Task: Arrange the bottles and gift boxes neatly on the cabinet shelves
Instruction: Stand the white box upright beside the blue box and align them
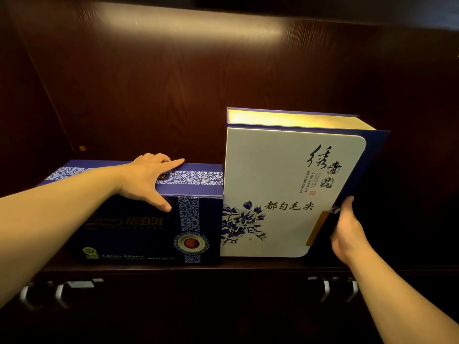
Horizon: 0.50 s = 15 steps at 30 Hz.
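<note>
Low dark-blue patterned cardboard gift box [149, 214] at dark wooden shelf [248, 265] front edge, left hand [149, 181] fingers spread atop; touching taller white-and-blue floral box [285, 194], right hand [347, 229] fingers clasping its right edge.

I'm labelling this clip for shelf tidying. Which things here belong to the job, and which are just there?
Job:
dark blue gift box, under the left hand
white floral gift box, gripped by the right hand
cabinet shelf

Just there:
metal door handles below the shelf
</note>
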### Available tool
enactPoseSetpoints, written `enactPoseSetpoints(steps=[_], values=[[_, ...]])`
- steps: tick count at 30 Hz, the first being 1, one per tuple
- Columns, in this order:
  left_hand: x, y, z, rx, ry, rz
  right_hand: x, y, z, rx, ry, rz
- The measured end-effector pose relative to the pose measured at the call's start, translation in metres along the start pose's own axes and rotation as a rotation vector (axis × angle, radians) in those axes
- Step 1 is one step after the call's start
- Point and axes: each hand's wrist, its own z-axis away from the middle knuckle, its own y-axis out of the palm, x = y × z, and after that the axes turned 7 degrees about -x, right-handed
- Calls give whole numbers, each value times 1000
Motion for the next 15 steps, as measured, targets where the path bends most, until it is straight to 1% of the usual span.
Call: enactPoseSetpoints(steps=[6,15], values=[[-4,-1,-4,5,22,20,2,-4,0,6,-4,-2],[-27,3,-20,-22,67,18,6,-28,-11,-15,-17,-27]])
